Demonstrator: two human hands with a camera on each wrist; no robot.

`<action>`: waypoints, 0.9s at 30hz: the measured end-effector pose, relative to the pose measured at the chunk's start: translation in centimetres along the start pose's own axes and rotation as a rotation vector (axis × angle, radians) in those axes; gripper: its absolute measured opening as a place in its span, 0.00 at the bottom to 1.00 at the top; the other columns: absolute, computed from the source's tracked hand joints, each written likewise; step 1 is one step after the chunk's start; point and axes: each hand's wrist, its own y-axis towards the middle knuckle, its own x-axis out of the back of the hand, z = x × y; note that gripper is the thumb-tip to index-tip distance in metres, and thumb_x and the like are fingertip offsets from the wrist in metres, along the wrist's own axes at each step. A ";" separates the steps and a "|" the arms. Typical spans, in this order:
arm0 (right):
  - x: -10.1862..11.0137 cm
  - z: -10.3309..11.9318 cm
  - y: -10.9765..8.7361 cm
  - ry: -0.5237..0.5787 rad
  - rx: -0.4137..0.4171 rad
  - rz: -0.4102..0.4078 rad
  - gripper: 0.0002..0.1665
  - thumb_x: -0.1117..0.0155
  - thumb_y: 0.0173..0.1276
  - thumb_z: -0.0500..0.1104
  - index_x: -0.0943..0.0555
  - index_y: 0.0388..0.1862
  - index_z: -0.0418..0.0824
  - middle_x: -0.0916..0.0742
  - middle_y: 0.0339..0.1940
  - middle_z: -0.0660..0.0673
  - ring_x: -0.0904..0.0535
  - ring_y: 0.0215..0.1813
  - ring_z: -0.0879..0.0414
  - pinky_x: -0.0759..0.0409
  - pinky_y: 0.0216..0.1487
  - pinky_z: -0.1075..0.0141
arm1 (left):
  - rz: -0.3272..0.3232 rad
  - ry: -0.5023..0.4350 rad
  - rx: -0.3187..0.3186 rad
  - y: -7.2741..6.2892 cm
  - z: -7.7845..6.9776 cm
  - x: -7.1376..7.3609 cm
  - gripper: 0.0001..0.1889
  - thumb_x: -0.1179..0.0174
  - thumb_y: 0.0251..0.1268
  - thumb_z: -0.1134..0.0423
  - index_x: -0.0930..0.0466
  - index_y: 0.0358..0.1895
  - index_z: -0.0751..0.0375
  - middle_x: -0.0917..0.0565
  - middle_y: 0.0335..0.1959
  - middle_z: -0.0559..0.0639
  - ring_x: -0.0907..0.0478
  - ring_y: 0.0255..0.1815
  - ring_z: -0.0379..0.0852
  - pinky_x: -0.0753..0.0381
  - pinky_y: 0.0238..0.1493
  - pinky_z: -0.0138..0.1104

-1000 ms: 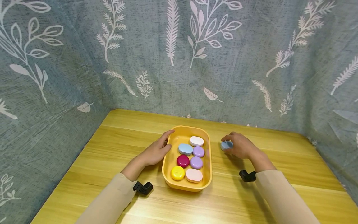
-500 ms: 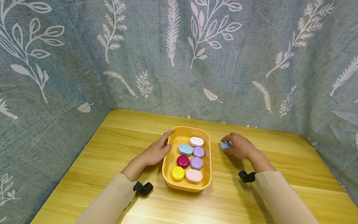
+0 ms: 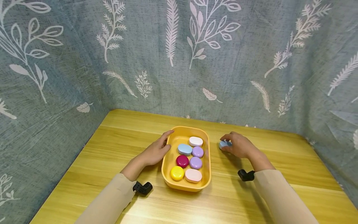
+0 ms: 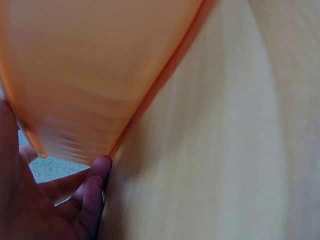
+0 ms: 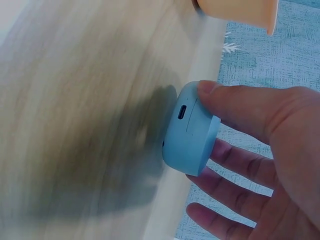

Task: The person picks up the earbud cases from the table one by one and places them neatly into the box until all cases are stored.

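A yellow-orange tray stands mid-table. My left hand holds its left side, thumb and forefinger at the rim; in the left wrist view curled fingers lie by the tray's lower edge. To the right of the tray, my right hand pinches a light blue earbud charging case between thumb and fingers. In the right wrist view the earbud charging case stands tilted, showing a small port. Whether it touches the table cannot be told. My palm hides its far end.
Inside the tray lie a white oval case, a blue oval case, two lilac round ones, a dark red one, a yellow one and a pink oval one. A patterned curtain borders the wooden table.
The head view has shifted slightly. Both hands stay in nearly the same places, and the blue earbud charging case looks a little more tilted in my right hand.
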 end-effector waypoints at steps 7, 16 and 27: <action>0.4 0.3 0.0 0.005 -0.003 0.006 0.23 0.31 0.73 0.46 0.17 0.63 0.37 0.16 0.51 0.36 0.18 0.50 0.42 0.19 0.51 0.46 | -0.002 -0.009 0.003 0.1 0.0 0.0 0.31 0.56 0.84 0.54 0.51 0.83 0.32 0.34 0.80 0.59 0.32 0.78 0.56 0.34 0.78 0.53; 0.8 0.9 -0.1 -0.003 0.024 -0.014 0.24 0.30 0.72 0.47 0.16 0.62 0.37 0.16 0.49 0.38 0.18 0.47 0.46 0.18 0.50 0.48 | -0.003 -0.002 0.011 0.0 0.0 0.0 0.31 0.56 0.84 0.53 0.51 0.84 0.33 0.34 0.79 0.59 0.32 0.78 0.57 0.33 0.77 0.54; 2.0 2.2 -0.1 -0.009 0.042 -0.025 0.25 0.30 0.72 0.48 0.17 0.63 0.38 0.16 0.51 0.37 0.18 0.49 0.45 0.19 0.51 0.48 | 0.001 -0.003 0.003 0.0 0.0 0.0 0.31 0.56 0.84 0.54 0.51 0.83 0.32 0.34 0.79 0.59 0.32 0.78 0.57 0.33 0.77 0.54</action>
